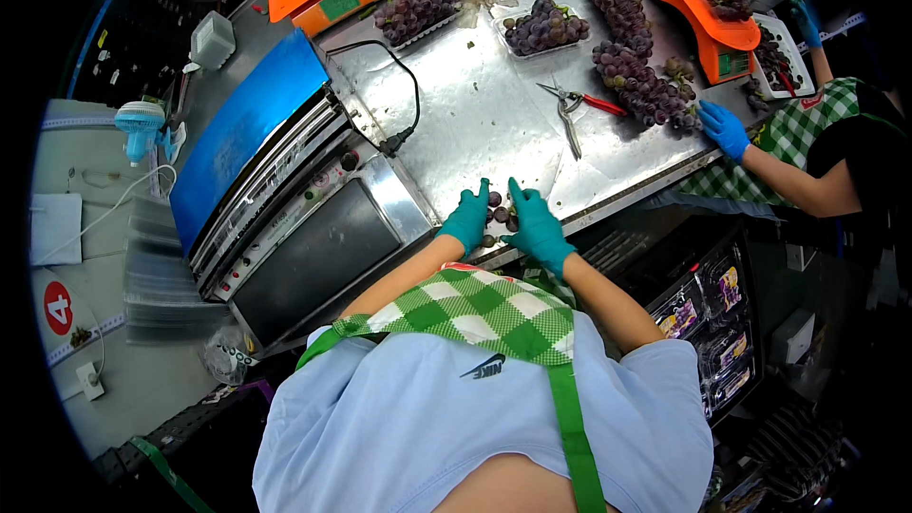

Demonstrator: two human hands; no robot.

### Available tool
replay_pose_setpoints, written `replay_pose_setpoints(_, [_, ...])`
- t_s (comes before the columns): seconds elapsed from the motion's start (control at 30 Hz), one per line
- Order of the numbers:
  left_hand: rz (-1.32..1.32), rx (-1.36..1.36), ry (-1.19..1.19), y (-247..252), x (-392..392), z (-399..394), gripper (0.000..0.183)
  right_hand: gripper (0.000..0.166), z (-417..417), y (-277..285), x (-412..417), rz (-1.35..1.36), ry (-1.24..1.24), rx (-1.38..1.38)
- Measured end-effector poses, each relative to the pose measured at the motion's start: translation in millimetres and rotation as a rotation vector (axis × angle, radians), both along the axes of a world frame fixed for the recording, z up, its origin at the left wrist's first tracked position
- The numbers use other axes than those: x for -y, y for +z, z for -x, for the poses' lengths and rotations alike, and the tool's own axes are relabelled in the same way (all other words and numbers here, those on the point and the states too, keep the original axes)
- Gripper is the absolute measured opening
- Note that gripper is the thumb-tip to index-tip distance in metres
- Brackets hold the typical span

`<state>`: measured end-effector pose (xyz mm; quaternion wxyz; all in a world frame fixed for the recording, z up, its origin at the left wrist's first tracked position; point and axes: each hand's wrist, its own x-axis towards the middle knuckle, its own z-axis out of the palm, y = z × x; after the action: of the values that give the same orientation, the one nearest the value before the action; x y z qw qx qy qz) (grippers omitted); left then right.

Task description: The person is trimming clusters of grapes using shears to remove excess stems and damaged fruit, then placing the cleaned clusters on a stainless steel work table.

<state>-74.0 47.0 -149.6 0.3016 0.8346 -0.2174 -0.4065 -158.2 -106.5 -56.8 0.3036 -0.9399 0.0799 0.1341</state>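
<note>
Several loose dark grapes [501,214] lie near the front edge of the metal table [456,128]. My left hand [468,217], in a green glove, rests at their left side. On their right is my right hand [536,224], gloved alike, its fingers apart around the grapes. Neither hand is closed on anything that I can see; grapes under the fingers are partly hidden. Farther in on the table lie red-handled pruning shears [570,110], their blades apart. Beyond them a clear plastic punnet [545,50] holds a bunch of purple grapes [547,25].
A wrapping machine [313,256] with a blue cover stands at left, its black cable [417,96] on the table. Large grape bunches [623,35], orange scales [712,21] and another orange scale [342,0] stand farther off. A co-worker's blue-gloved hand [723,130] touches grapes at right. Packed punnets fill a black crate [755,328] below.
</note>
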Motion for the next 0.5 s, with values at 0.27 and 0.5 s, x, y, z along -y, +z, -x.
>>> replay_pose_setpoints(0.27, [0.028,0.258,-0.075,40,5,5,0.094,0.081,3,-12,-21,-0.251,-0.163,0.139])
replay_pose_setpoints(0.5, [0.168,0.233,0.003,26,11,-3,0.077,0.067,-12,-43,-29,-1.018,-0.64,0.072])
